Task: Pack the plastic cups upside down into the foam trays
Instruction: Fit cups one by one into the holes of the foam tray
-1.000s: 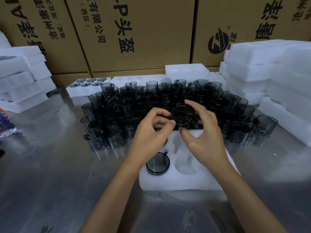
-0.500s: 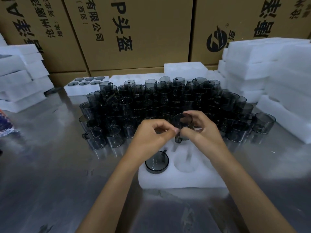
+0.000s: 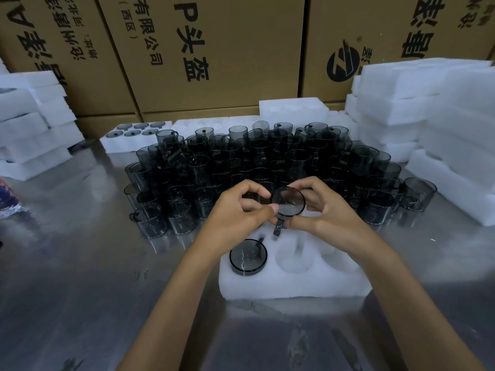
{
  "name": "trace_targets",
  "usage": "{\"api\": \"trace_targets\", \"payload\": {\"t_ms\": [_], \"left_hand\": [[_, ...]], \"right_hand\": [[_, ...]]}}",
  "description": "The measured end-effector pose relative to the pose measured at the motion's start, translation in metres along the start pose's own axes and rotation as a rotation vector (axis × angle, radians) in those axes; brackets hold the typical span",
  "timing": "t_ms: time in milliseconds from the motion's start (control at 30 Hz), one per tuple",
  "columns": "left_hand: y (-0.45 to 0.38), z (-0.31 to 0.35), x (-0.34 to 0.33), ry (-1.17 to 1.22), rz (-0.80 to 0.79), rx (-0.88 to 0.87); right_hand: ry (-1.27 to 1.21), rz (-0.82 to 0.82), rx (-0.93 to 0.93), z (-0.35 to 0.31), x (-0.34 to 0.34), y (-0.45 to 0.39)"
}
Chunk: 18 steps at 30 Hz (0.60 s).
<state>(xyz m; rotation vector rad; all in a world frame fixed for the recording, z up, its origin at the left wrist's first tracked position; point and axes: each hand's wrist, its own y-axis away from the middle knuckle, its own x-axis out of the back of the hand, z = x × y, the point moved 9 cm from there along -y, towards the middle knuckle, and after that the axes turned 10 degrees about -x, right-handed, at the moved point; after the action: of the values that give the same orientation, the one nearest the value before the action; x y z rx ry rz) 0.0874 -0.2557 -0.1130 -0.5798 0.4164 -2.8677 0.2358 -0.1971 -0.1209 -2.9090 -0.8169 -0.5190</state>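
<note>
Honestly, I feared the smoky cup (image 3: 288, 201), pinched by both my left hand (image 3: 235, 210) and right hand (image 3: 325, 210), could tilt and jam its handle outside the foam tray (image 3: 294, 285) pocket.

Dim, cool-toned exposure. Light falls from above and in front: broad soft glare patches on the steel bench (image 3: 80, 277), brightest at left and far right. White foam stacks (image 3: 428, 103) are near blown out, little surface detail. Dark cups (image 3: 267, 162) merge into one murky mass. Forearm shadows are soft, diffuse. Wide-angle distortion bows the cartons (image 3: 214, 49) at the frame edges. Slight overall softness; corners smeared.
</note>
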Motion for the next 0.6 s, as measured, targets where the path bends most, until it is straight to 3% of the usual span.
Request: {"api": "trace_targets", "payload": {"t_ms": [200, 333, 600], "left_hand": [[-0.0011, 0.0009, 0.0053, -0.168, 0.020, -0.058], [-0.0006, 0.0010, -0.0011, -0.165, -0.050, -0.069], [-0.0002, -0.0058, -0.0006, -0.212, -0.048, -0.048]], "right_hand": [[0.079, 0.002, -0.009, 0.0040, 0.0024, -0.0018], [0.142, 0.006, -0.014, 0.0050, 0.0069, -0.0018], [0.216, -0.003, -0.047, 0.0103, 0.0033, -0.0042]]}}
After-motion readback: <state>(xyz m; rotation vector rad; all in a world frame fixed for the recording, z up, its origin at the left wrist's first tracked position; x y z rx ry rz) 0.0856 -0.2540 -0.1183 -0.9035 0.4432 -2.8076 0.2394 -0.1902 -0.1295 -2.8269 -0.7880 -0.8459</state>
